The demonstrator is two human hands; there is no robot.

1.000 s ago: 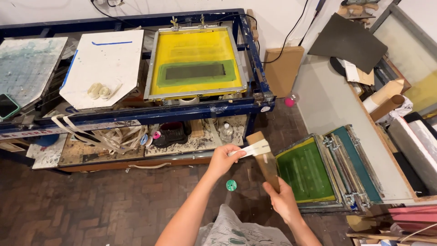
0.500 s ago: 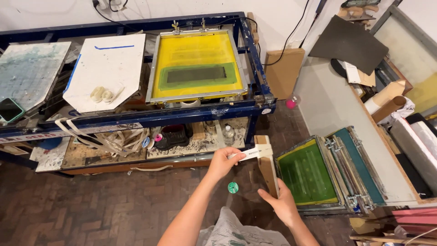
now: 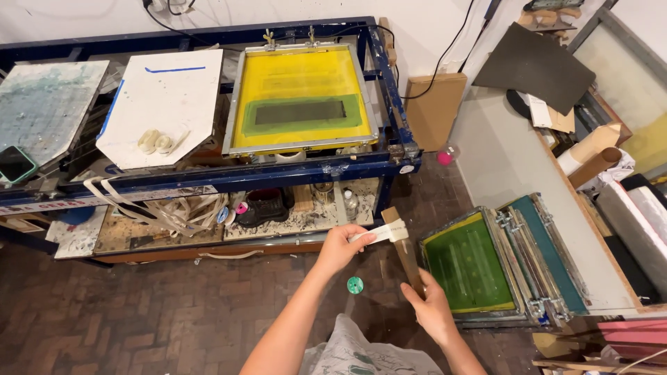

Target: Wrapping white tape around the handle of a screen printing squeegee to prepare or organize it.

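Wooden stick (image 3: 403,243) base in right hand (image 3: 432,310) grip, left hand (image 3: 338,246) pulling white tape (image 3: 381,233) near top

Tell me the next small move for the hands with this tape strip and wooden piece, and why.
Probably keep drawing the pale tape strip off: the left hand pinches its free end, its other end clings to the top of the wooden piece, and the right hand grips the bottom.

Wooden stick (image 3: 404,251), matt; pale tape strip (image 3: 381,233); rough brick floor (image 3: 139,319).
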